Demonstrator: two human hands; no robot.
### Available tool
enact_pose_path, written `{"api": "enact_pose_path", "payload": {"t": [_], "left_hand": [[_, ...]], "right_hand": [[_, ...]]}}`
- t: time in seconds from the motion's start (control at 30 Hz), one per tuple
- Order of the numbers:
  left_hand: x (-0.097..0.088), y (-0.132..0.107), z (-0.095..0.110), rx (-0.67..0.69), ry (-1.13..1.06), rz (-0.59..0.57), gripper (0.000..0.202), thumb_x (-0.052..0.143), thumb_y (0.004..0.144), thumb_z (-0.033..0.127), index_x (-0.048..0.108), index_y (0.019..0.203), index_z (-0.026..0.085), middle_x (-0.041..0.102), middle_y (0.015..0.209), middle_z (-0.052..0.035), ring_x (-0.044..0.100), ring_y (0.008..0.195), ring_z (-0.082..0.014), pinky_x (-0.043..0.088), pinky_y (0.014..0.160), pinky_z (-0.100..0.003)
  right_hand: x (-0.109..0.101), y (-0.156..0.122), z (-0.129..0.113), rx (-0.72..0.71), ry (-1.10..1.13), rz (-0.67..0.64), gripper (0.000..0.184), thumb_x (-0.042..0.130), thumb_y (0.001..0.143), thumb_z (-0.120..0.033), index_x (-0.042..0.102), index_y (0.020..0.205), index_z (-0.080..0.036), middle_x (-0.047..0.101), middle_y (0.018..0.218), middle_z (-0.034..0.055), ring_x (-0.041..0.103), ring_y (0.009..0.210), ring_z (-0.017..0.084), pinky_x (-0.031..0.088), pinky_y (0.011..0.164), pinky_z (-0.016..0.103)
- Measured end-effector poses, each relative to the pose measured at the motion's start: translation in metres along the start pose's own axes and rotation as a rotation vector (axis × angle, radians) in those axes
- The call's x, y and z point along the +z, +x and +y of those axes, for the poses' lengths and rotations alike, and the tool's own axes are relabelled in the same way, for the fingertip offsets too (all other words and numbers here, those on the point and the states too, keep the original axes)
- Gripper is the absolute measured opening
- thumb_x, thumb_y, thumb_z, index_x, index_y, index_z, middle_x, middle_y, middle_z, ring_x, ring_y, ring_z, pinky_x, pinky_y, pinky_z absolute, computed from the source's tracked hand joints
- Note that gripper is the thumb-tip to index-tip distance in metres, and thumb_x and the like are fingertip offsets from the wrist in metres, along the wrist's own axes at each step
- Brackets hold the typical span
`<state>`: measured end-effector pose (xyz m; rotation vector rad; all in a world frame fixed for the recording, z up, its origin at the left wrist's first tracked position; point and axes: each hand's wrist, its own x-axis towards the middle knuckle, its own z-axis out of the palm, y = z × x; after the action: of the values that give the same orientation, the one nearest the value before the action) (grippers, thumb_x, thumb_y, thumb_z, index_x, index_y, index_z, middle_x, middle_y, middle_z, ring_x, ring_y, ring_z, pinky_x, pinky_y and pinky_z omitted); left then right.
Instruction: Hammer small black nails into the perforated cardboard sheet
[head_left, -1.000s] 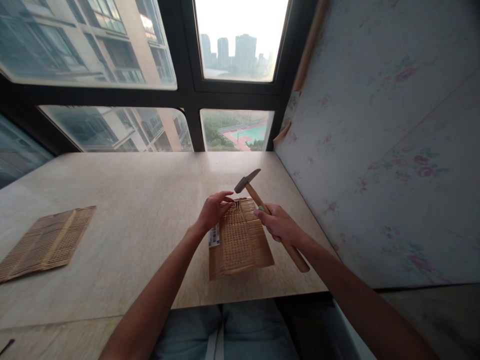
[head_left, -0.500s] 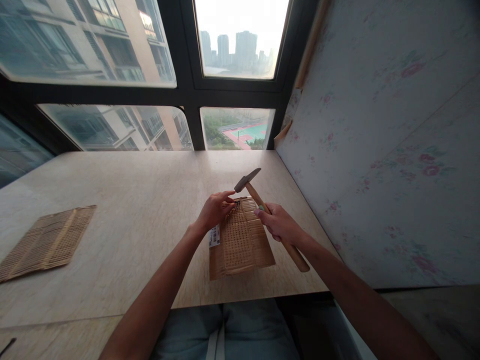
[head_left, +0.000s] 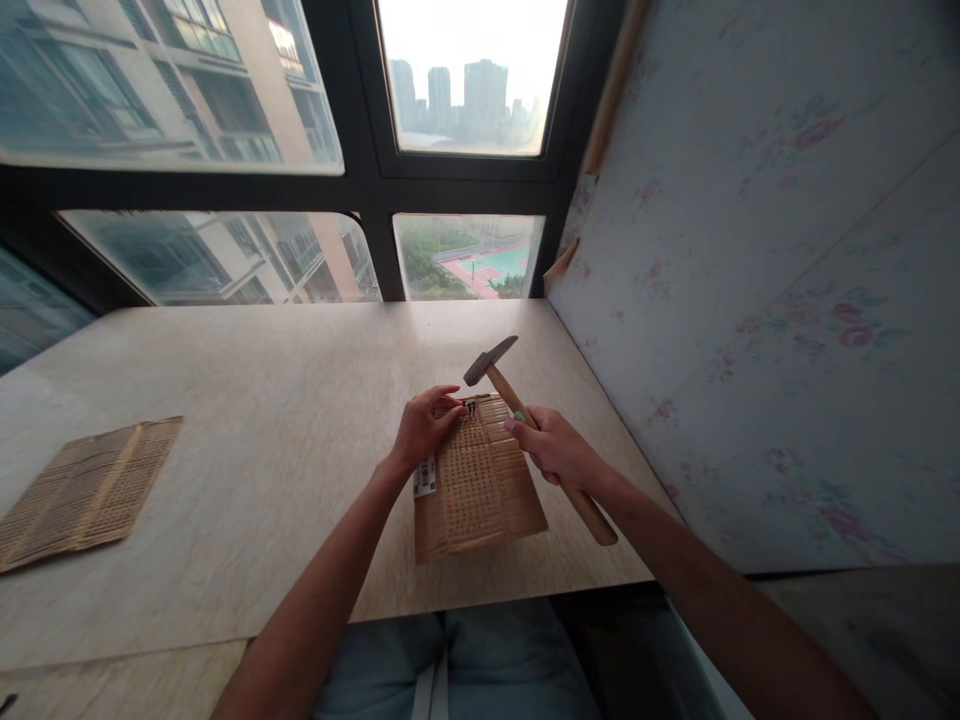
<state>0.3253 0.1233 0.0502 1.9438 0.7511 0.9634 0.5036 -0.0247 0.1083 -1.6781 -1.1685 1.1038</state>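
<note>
A brown cardboard piece point(head_left: 480, 490) full of small holes lies on the wooden table point(head_left: 285, 420) near its front edge. My left hand point(head_left: 424, 425) rests at the cardboard's far left corner, its fingers pinched on a small dark nail I can barely make out. My right hand point(head_left: 555, 448) grips the wooden handle of a hammer point(head_left: 517, 400). The hammer's metal head hangs just above and beyond the cardboard's far edge, close to my left fingertips. A white label sticks to the cardboard's left side.
A second perforated cardboard sheet point(head_left: 82, 495) lies at the table's left. A floral wallpapered wall point(head_left: 750, 280) borders the table on the right. Dark-framed windows point(head_left: 375, 190) stand behind the table. My lap shows below the front edge.
Both hands and the hammer hold almost the same pose. The view has shifted slightly, so everything sits a little lower and to the left.
</note>
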Motion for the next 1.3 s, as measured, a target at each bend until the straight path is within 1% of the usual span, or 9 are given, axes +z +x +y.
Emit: {"api": "enact_pose_path", "payload": {"t": [0.17,0.3,0.47,0.6,0.7,0.87,0.93,1.13,1.3], "left_hand": [[0.002,-0.003,-0.005,-0.019,0.021,0.046,0.033,0.072,0.079,0.032,0.068,0.110,0.020,0.077,0.094,-0.0075,0.073,0.090,-0.0232,0.057,0.087,-0.041],[0.003,-0.003,-0.009,-0.023,0.008,0.043,0.034,0.073,0.079,0.033,0.068,0.110,0.020,0.077,0.096,-0.0078,0.073,0.091,-0.0238,0.057,0.088,-0.042],[0.003,-0.005,-0.010,-0.032,-0.014,0.035,0.035,0.072,0.080,0.038,0.069,0.110,0.020,0.077,0.095,-0.0076,0.074,0.089,-0.0234,0.058,0.085,-0.040],[0.003,-0.005,-0.011,-0.009,0.024,0.039,0.033,0.072,0.080,0.036,0.069,0.109,0.021,0.078,0.093,-0.0067,0.074,0.087,-0.0234,0.058,0.083,-0.040],[0.002,-0.004,-0.010,0.031,0.092,0.045,0.029,0.072,0.081,0.033,0.070,0.107,0.022,0.078,0.092,-0.0061,0.074,0.087,-0.0236,0.057,0.086,-0.042],[0.000,-0.002,-0.006,0.092,0.225,0.059,0.022,0.073,0.080,0.029,0.070,0.101,0.022,0.078,0.088,-0.0041,0.072,0.090,-0.0241,0.051,0.094,-0.046],[0.000,-0.002,-0.004,0.099,0.254,0.059,0.021,0.074,0.079,0.028,0.070,0.099,0.023,0.078,0.087,-0.0035,0.072,0.091,-0.0241,0.051,0.094,-0.045],[0.000,-0.002,-0.003,0.063,0.152,0.019,0.022,0.071,0.081,0.027,0.069,0.103,0.023,0.077,0.093,-0.0045,0.073,0.086,-0.0223,0.056,0.087,-0.041],[0.001,-0.003,-0.006,0.032,0.094,0.011,0.024,0.071,0.080,0.029,0.070,0.103,0.022,0.077,0.092,-0.0056,0.074,0.086,-0.0229,0.059,0.083,-0.039]], "right_hand": [[-0.001,-0.002,-0.001,-0.003,-0.021,-0.008,0.025,0.053,0.090,-0.042,0.043,0.077,-0.023,0.037,0.049,-0.0115,0.035,0.028,0.006,0.028,0.021,0.017],[-0.001,-0.004,-0.003,0.005,-0.041,-0.019,0.024,0.053,0.090,-0.041,0.044,0.078,-0.023,0.037,0.050,-0.0115,0.035,0.028,0.006,0.028,0.021,0.018],[-0.001,-0.004,-0.006,0.009,-0.079,-0.024,0.022,0.050,0.091,-0.041,0.044,0.079,-0.023,0.036,0.051,-0.0113,0.036,0.029,0.007,0.029,0.022,0.018],[-0.002,-0.005,-0.013,0.009,-0.152,-0.027,0.021,0.047,0.092,-0.040,0.044,0.080,-0.024,0.038,0.052,-0.0105,0.036,0.029,0.008,0.029,0.025,0.020],[-0.003,-0.008,-0.020,-0.009,-0.243,-0.009,0.021,0.047,0.093,-0.037,0.045,0.077,-0.023,0.041,0.052,-0.0090,0.038,0.032,0.008,0.028,0.031,0.021],[-0.003,-0.012,-0.023,-0.126,-0.405,0.049,0.028,0.052,0.092,-0.036,0.044,0.069,-0.021,0.053,0.063,-0.0014,0.048,0.059,0.013,0.032,0.052,0.025],[-0.003,-0.013,-0.022,-0.164,-0.475,0.052,0.028,0.050,0.093,-0.037,0.045,0.071,-0.022,0.055,0.066,-0.0004,0.049,0.063,0.015,0.032,0.056,0.027],[-0.003,-0.016,-0.018,-0.125,-0.563,0.015,0.027,0.049,0.094,-0.035,0.043,0.071,-0.022,0.055,0.066,-0.0001,0.051,0.062,0.016,0.030,0.056,0.027],[-0.001,-0.019,-0.019,-0.122,-0.586,0.039,0.027,0.048,0.096,-0.034,0.043,0.072,-0.022,0.057,0.065,-0.0001,0.051,0.060,0.015,0.031,0.055,0.026]]}}
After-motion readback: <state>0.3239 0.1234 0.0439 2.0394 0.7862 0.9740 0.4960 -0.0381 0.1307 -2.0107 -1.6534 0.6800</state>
